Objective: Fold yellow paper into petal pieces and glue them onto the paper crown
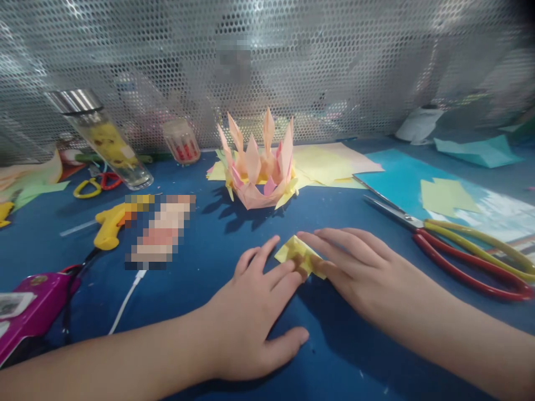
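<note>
Just below the middle of the frame, a small folded yellow paper piece (300, 255) lies flat on the blue table (217, 234), pinned from both sides. The left hand (254, 312) lies flat, fingers spread, with its fingertips pressing the paper's left edge; the right hand (359, 267) lies over the right part, fingers stretched along it. Neither grip closes around anything: both are flat and open, pressing rather than pinching.

The paper looks thin and very light, soft enough to crease under a fingernail and easy to tear or shift on the smooth table. It seems best held by a corner or along a folded edge, between thumb and fingertip, with the other hand keeping it down.

Much of the piece is covered by the fingers, so its full shape and how many layers it has cannot be made out. Behind it, at centre, stands a pink and yellow paper crown (259, 167). Red and yellow scissors (460, 250) lie at right, their handles cut off by the frame edge. A block left of centre is blurred out, next to a yellow glue gun (109, 225).
</note>
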Demonstrator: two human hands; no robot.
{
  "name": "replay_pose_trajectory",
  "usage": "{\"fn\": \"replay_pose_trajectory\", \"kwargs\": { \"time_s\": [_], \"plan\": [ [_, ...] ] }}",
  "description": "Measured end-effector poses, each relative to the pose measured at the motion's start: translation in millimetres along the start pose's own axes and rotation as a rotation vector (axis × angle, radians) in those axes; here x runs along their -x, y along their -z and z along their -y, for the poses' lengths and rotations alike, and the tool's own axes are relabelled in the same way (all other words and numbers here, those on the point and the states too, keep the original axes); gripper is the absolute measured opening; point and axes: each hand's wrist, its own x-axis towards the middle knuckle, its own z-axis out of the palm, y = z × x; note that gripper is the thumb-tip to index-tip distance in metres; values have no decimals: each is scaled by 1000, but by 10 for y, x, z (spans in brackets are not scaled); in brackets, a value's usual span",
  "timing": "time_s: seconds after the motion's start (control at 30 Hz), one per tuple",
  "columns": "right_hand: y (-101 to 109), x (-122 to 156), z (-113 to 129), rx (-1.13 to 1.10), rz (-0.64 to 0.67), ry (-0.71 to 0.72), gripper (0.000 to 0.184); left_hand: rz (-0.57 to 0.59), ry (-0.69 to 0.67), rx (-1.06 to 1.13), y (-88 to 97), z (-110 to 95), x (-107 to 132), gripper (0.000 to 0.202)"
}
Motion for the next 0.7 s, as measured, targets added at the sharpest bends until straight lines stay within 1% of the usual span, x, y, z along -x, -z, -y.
{"fn": "replay_pose_trajectory", "kwargs": {
  "time_s": [0.1, 0.17, 0.33, 0.47, 0.6, 0.7],
  "plan": [
    [10, 33, 45, 12, 5, -28, 44, 1, 7, -5, 4, -5, -1, 53],
    [8, 52, 40, 7, 4, -45, 43, 10, 3, -3, 13, -6, -3, 52],
    [-32, 61, -99, -47, -18, -60, 34, 25, -6, -21, 53, -11, -12, 53],
    [-61, 53, -163, -94, -22, -22, 29, 32, 8, -49, 64, -23, -12, 53],
    [-59, 59, -86, -67, -9, 23, 37, 10, -3, -45, 37, -12, -4, 52],
    [-35, 72, -36, -58, 22, 8, 43, -36, -32, -35, 8, 14, 2, 53]
  ]
}}
